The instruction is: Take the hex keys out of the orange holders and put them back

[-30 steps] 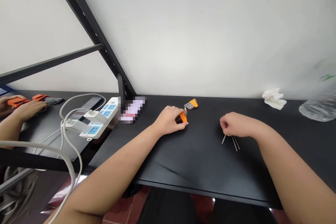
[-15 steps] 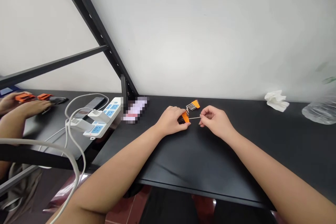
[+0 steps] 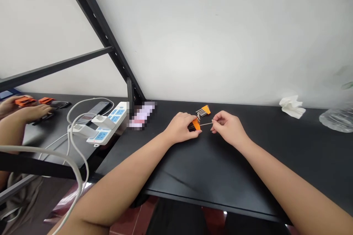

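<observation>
My left hand (image 3: 182,127) is closed around an orange hex key holder (image 3: 196,124) just above the black table. Several short metal key ends show at the holder's upper side, and the rest is hidden by my fingers. A thin hex key (image 3: 206,123) runs from the holder toward the right. Its far end is pinched between the thumb and fingertips of my right hand (image 3: 226,125). Behind both hands lies a second orange holder (image 3: 206,109) with several hex keys in it.
A white power strip (image 3: 109,123) with cables and a phone (image 3: 95,112) lie left, near a black metal frame (image 3: 110,44). At far left, another person's hands (image 3: 33,112) hold an orange holder. Crumpled tissue (image 3: 292,106) and a clear plastic item (image 3: 338,119) lie right.
My right hand has shifted very slightly right, and a little more of the thin key shows between my hands. My left hand keeps its hold on the orange holder.
</observation>
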A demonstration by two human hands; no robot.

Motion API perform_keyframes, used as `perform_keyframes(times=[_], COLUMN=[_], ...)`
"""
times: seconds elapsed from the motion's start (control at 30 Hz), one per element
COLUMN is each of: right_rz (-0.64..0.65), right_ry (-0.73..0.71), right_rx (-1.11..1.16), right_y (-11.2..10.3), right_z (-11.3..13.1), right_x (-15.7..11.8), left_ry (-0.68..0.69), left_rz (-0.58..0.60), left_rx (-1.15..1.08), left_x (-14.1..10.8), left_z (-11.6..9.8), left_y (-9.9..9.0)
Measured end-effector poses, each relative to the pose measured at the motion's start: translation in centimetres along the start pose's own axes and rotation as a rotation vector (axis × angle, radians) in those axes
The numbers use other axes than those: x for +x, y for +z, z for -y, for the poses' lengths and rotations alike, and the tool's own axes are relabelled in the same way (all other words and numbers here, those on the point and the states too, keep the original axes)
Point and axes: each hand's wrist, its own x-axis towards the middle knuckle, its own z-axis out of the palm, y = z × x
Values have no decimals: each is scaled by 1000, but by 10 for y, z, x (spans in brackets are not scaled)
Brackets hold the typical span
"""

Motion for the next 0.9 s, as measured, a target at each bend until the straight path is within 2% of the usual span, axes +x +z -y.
perform_keyframes(times=[0.37,0.57,0.63,0.73,0.9], right_rz=[-13,85,104,134,119], right_ry=[-164,2,17,-36,-256], right_rx=[-148,35,55,-8,-236], right_y=[2,3,5,8,14], right_z=[3,8,9,9,6], right_x=[-6,-4,-3,-3,-3], left_ry=[-7,9,19,23,14], left_rz=[-13,9,5,-23,-32], left_rx=[2,26,17,1,10], left_x=[0,-1,0,0,1], left_z=[1,1,0,-3,-7], left_y=[1,2,3,5,7])
